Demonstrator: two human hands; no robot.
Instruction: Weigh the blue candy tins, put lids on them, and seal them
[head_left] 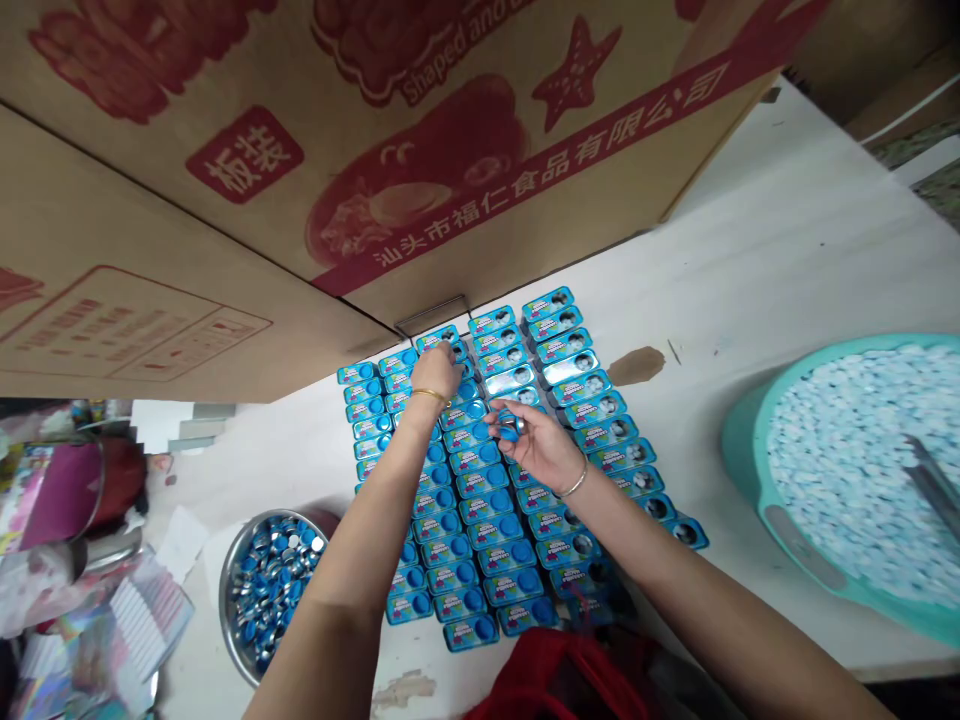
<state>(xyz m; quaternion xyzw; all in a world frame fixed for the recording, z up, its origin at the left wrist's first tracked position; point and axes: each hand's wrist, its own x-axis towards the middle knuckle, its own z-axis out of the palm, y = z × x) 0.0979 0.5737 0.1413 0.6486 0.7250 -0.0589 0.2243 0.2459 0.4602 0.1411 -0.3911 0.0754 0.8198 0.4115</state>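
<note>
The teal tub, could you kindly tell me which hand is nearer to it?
Right. The right hand, over the blue tins, is left of the teal tub; the left hand is farther left, near the cardboard box.

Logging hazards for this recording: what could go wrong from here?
The right hand holds loose blue caps; one might slip onto the tins. The left hand, down among these close-packed tins, could nudge some askew. The left forearm overlaps the metal bowl in view and might bump it.

Blue tins (pixel 516 396) part-hidden by right hand (pixel 546 448), teal tub (pixel 742 450) edge-cropped
</note>
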